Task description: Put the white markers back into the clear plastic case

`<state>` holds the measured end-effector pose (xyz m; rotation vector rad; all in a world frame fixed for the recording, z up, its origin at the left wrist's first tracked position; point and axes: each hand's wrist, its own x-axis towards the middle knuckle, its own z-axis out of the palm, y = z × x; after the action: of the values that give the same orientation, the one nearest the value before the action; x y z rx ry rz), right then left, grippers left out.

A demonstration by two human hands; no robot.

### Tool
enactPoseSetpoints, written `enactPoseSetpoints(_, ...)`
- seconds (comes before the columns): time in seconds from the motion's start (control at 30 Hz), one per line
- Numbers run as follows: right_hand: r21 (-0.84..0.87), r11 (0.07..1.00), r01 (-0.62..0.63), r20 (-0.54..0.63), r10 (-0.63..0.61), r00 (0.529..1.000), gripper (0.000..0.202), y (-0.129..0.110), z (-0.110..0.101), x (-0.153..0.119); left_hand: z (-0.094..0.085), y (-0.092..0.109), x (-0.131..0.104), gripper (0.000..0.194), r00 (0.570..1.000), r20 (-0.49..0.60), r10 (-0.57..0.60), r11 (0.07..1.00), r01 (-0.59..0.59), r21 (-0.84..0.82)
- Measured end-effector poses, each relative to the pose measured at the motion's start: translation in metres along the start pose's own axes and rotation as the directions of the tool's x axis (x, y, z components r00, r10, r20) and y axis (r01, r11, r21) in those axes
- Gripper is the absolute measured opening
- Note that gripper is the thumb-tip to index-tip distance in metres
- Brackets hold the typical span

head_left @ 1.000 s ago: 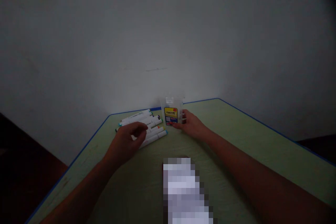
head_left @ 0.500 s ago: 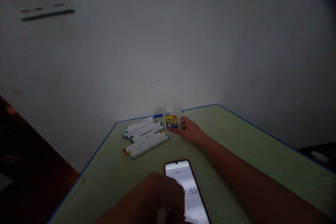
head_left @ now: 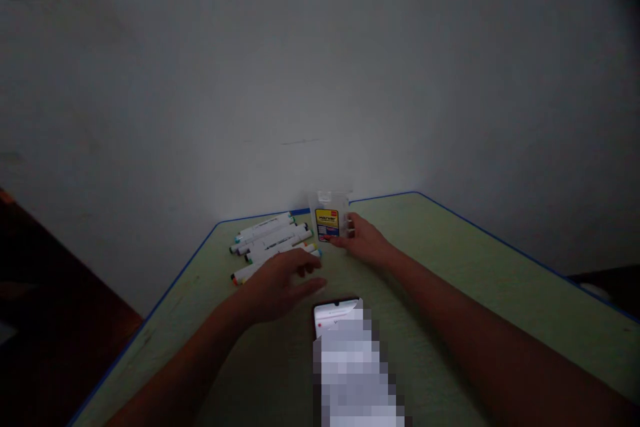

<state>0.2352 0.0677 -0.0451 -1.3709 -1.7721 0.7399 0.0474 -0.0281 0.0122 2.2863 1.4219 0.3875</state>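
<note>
Clamping onto the clear case (head_left: 329,221) at its left is your right grip (head_left: 367,240); your left grip (head_left: 281,284) hangs parted, markers (head_left: 274,238) partly hidden beyond it, phone (head_left: 355,367) to its near right.

A single camera, worn on the person's head, is supplying the whole view. It is looking forward and down from above the near side of the worktop (head_left: 440,233), facing its far edge and the pale wall (head_left: 320,67) behind, which is filling the upper half. The angle is wide: the left forearm (head_left: 200,360) is entering at the lower left, the right forearm (head_left: 465,327) at the lower right. The smartphone (head_left: 353,360) is lying closest to the lens, running out of the bottom edge; the markers (head_left: 273,233) and the clear marker case (head_left: 327,220) are sitting farther off, below the middle, appearing small. The worktop's far edge is rising slightly toward the right.
</note>
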Motion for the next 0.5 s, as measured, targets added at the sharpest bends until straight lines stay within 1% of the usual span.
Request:
enactPoseSetpoints(0.07, -0.005, 1.000, -0.009, -0.007, 0.009, 1.000, 0.049, -0.001, -0.001, 0.000, -0.001, 0.009, -0.006, 0.051, 0.993, 0.116, -0.014, 0.999, 0.008, 0.049)
enactPoseSetpoints(0.13, -0.004, 1.000, -0.009, -0.009, 0.009, 1.000, 0.049, -0.001, -0.001, -0.001, 0.000, 0.015, -0.009, 0.069, 0.975, 0.224, -0.014, 0.994, -0.011, 0.113)
enactPoseSetpoints(0.2, 0.006, 1.000, -0.007, -0.008, 0.007, 1.000, 0.048, -0.001, 0.000, -0.001, 0.003, 0.017, -0.010, 0.080, 0.959, 0.283, -0.016, 0.983, -0.037, 0.181)
enactPoseSetpoints(0.27, 0.015, 1.000, -0.004, -0.007, 0.004, 1.000, 0.048, -0.001, 0.000, -0.001, 0.004, 0.016, -0.011, 0.084, 0.955, 0.295, -0.042, 0.969, -0.033, 0.244)
enactPoseSetpoints(0.37, 0.018, 1.000, -0.003, -0.005, 0.003, 1.000, 0.047, -0.001, 0.000, -0.001, 0.002, 0.011, -0.010, 0.086, 0.951, 0.283, -0.123, 0.953, 0.034, 0.302)
enactPoseSetpoints(0.43, 0.017, 1.000, 0.000, -0.005, 0.000, 1.000, 0.047, -0.001, 0.000, -0.001, -0.003, 0.006, -0.009, 0.082, 0.949, 0.274, -0.158, 0.949, 0.069, 0.309)
enactPoseSetpoints(0.5, 0.014, 1.000, 0.006, -0.006, -0.006, 1.000, 0.046, -0.001, -0.001, -0.001, -0.008, 0.000, -0.008, 0.074, 0.956, 0.247, -0.160, 0.949, 0.080, 0.304)
